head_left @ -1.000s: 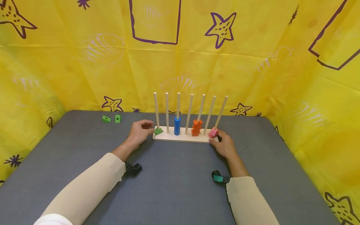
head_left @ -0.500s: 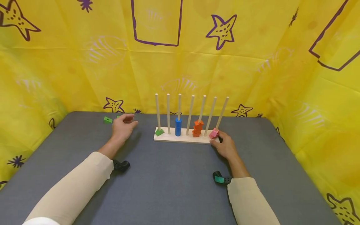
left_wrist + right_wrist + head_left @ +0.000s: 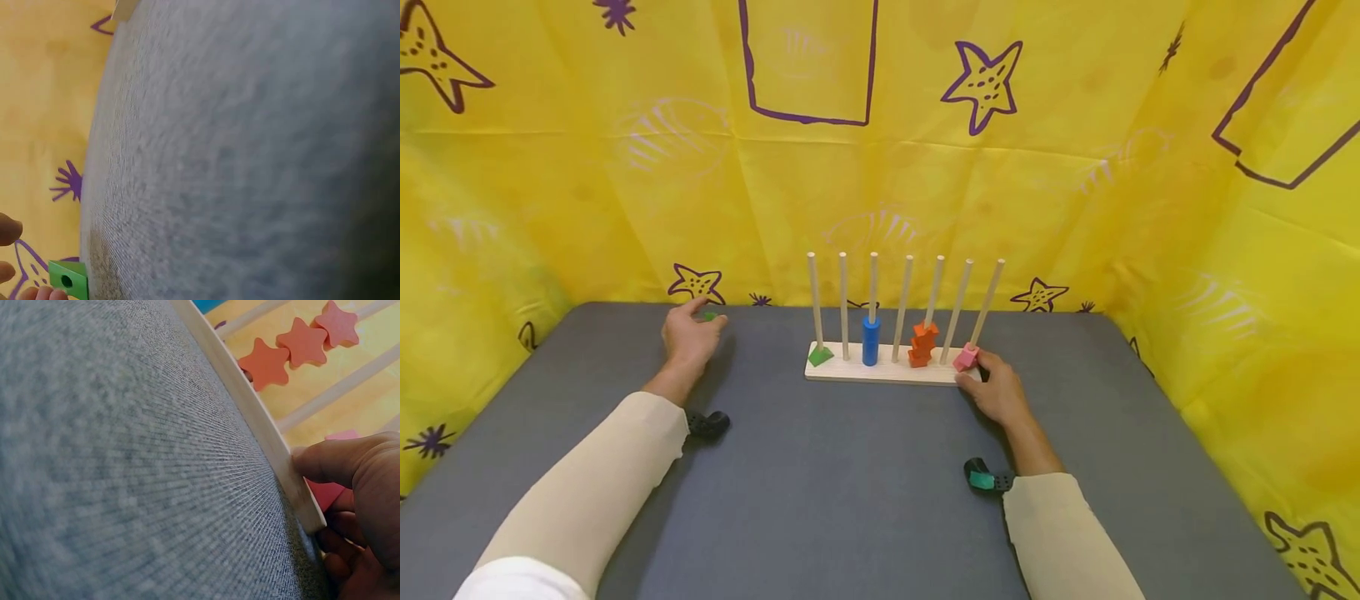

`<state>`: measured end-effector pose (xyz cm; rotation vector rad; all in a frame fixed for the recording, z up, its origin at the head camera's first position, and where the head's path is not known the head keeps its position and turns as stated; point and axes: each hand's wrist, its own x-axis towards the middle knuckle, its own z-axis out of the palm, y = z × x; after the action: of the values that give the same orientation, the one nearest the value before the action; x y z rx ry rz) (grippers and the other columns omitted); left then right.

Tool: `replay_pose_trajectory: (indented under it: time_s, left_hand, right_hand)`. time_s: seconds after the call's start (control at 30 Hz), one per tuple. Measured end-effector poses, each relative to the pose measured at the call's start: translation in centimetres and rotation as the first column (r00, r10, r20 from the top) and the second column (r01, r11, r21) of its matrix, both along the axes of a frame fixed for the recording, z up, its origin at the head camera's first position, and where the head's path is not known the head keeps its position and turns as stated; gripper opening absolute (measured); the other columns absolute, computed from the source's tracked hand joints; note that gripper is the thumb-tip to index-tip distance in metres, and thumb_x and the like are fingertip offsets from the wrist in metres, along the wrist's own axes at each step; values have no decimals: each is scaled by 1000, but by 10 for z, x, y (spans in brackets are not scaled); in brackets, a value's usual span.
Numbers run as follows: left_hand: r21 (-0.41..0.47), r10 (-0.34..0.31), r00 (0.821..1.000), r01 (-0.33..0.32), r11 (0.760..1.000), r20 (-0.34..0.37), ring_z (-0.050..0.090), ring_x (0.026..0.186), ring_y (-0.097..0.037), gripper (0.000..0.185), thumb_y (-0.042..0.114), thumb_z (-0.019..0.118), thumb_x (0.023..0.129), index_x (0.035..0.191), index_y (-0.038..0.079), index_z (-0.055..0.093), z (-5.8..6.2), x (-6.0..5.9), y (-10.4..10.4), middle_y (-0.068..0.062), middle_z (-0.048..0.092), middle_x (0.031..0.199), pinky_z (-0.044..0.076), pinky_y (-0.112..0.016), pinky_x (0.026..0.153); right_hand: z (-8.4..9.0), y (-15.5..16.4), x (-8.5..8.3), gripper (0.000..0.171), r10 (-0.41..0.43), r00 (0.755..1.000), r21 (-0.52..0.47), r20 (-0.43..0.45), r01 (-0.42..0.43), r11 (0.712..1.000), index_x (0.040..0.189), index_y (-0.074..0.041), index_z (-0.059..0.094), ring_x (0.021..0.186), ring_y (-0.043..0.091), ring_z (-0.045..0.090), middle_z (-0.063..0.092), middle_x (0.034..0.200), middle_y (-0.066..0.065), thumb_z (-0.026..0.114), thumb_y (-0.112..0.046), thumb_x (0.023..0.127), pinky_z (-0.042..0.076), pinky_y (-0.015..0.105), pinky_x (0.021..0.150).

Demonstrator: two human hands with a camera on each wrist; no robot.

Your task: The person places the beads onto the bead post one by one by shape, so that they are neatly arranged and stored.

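Green is what the left hand (image 3: 688,337) has gone for: a small green block (image 3: 69,279) with a hole through it lies at the far left of the grey worktop (image 3: 865,467), right at that hand's fingertips (image 3: 39,292), which touch it without clearly closing. The right hand (image 3: 1000,392) is well apart, across the worktop, its thumb and fingers curled round the right end of the wooden peg board (image 3: 887,372), beside the pink block (image 3: 966,357).
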<state>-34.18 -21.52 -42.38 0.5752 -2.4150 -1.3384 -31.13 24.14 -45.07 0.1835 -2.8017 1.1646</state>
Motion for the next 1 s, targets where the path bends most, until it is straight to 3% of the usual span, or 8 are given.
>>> replay_pose_trajectory:
  time_s: [0.13, 0.3, 0.47, 0.6, 0.73, 0.83, 0.9, 1.0]
  left_hand:
    - [25, -14, 999, 13, 1000, 47, 33, 132, -36, 60, 18, 66, 91, 146, 11, 44, -4, -7, -5, -18, 43, 142, 32, -49, 104]
    - [5, -39, 993, 38, 999, 110, 33, 129, -39, 62, 17, 67, 91, 146, 8, 42, -8, -13, -8, -22, 45, 140, 35, -49, 102]
    - [-57, -89, 987, 98, 994, 136, 27, 131, -45, 60, 15, 67, 90, 145, 6, 44, -11, -19, -9, -25, 42, 141, 28, -53, 105]
    - [-134, -124, 979, 146, 980, 160, 31, 127, -48, 52, 15, 65, 91, 138, -1, 50, -10, -20, -10, -28, 46, 134, 25, -56, 106]
    - [-178, -120, 982, 145, 973, 144, 32, 125, -52, 32, 10, 64, 91, 119, -4, 58, -9, -17, -8, -28, 53, 120, 17, -56, 109]
    - [-174, -107, 987, 127, 977, 119, 27, 129, -54, 20, 6, 63, 89, 105, -3, 55, -8, -14, -7, -27, 53, 116, 15, -57, 110]
    - [-166, -98, 990, 114, 980, 104, 26, 129, -53, 17, 5, 62, 88, 102, -2, 54, -7, -12, -6, -26, 53, 114, 17, -56, 109]
    - [-149, -106, 992, 116, 982, 74, 27, 129, -52, 24, 6, 63, 89, 109, -4, 56, -4, -10, -5, -27, 55, 117, 15, -55, 110]
  right_hand:
    - [0, 0, 0, 55, -7, 1000, -8, 7, 7, 1000, 136, 4, 51, 125, 44, 42, 47, 136, 28, 70, -15, 88, 30, 56, 104]
    - [0, -1, 0, 54, -2, 1000, -17, 9, 3, 1000, 135, 4, 52, 125, 44, 42, 47, 136, 27, 71, -14, 87, 31, 56, 104]
    - [-2, -1, -1, 53, -3, 1000, -17, -5, 3, 1000, 133, 4, 54, 124, 44, 44, 49, 135, 27, 71, -14, 86, 31, 56, 103]
    - [-2, -1, 0, 53, 4, 1000, -18, -11, -4, 1000, 133, 5, 54, 124, 44, 44, 49, 134, 28, 70, -14, 86, 31, 56, 103]
    - [-4, -1, 0, 52, 15, 1000, -21, -22, -16, 1000, 131, 6, 55, 123, 44, 44, 49, 134, 28, 70, -14, 86, 32, 56, 103]
    - [-5, 0, 0, 52, 17, 999, -24, -32, -18, 1000, 131, 6, 55, 123, 45, 45, 49, 134, 28, 70, -13, 86, 32, 55, 103]
    - [-6, 1, -1, 52, 13, 999, -26, -33, -14, 1000, 132, 7, 54, 123, 45, 44, 49, 134, 28, 70, -13, 86, 31, 55, 103]
    - [-6, 1, -2, 54, 4, 1000, -22, -29, -4, 1000, 133, 7, 53, 124, 44, 44, 48, 135, 27, 70, -14, 86, 31, 55, 104]
